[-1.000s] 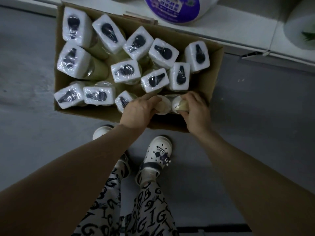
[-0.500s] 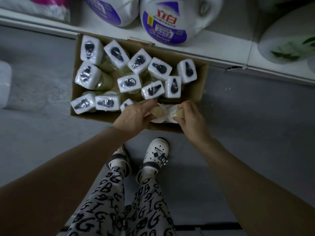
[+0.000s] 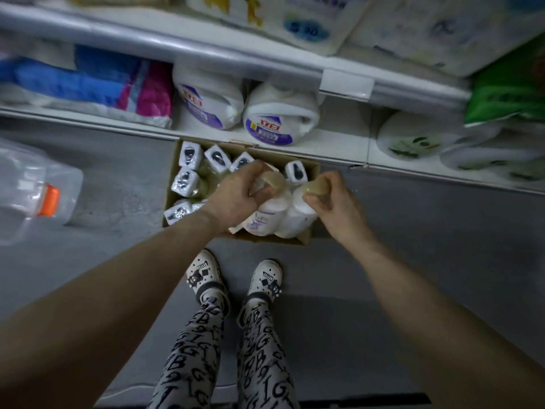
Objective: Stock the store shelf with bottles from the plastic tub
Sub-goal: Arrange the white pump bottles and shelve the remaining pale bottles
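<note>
Grey floor [image 3: 413, 231], cardboard box [image 3: 306, 238], white bottles [image 3: 275, 212]

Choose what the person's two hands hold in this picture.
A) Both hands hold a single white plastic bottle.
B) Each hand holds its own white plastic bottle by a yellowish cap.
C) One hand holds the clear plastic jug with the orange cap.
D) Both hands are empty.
B: the left hand grips the yellowish cap of the left white plastic bottle, and the right hand grips the cap of the right white plastic bottle, over the brown cardboard box.
</note>
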The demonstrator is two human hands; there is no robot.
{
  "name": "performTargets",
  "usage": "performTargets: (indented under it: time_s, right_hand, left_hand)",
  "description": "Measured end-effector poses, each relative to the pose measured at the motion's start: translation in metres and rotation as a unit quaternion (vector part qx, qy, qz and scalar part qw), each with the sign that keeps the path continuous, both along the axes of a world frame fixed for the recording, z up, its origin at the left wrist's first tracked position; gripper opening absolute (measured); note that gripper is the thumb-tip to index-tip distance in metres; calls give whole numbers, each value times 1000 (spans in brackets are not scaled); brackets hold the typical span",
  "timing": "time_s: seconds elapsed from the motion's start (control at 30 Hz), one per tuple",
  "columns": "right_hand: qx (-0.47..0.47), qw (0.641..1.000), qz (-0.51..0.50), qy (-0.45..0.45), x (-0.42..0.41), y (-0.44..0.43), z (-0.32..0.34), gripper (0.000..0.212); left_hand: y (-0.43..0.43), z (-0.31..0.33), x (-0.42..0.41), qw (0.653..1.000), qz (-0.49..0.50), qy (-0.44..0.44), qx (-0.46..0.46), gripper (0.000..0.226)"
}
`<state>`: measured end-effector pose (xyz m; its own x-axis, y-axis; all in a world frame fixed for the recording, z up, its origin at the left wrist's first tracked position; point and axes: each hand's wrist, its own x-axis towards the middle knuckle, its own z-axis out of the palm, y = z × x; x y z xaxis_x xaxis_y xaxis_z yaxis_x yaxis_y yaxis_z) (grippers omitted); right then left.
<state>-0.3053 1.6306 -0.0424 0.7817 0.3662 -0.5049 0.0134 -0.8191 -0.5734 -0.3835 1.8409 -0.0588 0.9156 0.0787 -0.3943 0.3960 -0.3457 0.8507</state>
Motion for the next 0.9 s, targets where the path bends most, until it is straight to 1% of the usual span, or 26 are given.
performTargets:
  time_s: [0.1, 0.2, 0.27, 0.37, 0.47, 0.53, 0.6, 0.67, 0.77, 0.87, 0.9]
  right_hand:
    - [25, 998, -50, -9, 2, 11, 44, 33]
    - [50, 995, -86, -26, -1, 21, 89, 40]
    - [68, 992, -101, -41, -3, 25, 118, 35]
    - [84, 987, -118, -71, -4, 32, 161, 28]
    - [97, 982, -127, -102, -7, 37, 207, 23]
    - [104, 979, -121, -124, -7, 39, 237, 24]
    - [100, 978, -114, -140, -7, 41, 264, 28]
    - [97, 976, -111, -159, -7, 43, 293, 35]
    - [79, 974, -104, -186, -4, 46, 336, 44]
    - [82, 970, -103, -206, -2, 49, 379, 39]
    - [83, 968, -103, -212, 0, 50, 388, 38]
  left_hand:
    - [8, 51, 7, 1000, 11, -12, -21, 34]
    - [14, 95, 9, 999, 30, -35, -26, 22]
    - [17, 128, 9, 998, 46, -43, -21, 21]
    - [22, 174, 8, 996, 72, -42, -21, 25]
    - [26, 222, 8, 994, 95, -46, -35, 29]
    - [28, 251, 8, 992, 105, -56, -43, 26]
    - [29, 274, 9, 992, 106, -64, -40, 28]
    - [31, 302, 12, 992, 98, -81, -25, 36]
    - [34, 346, 18, 990, 98, -99, -16, 36]
    - [37, 388, 24, 988, 85, -125, 1, 49]
    - [38, 396, 28, 988, 85, -130, 8, 49]
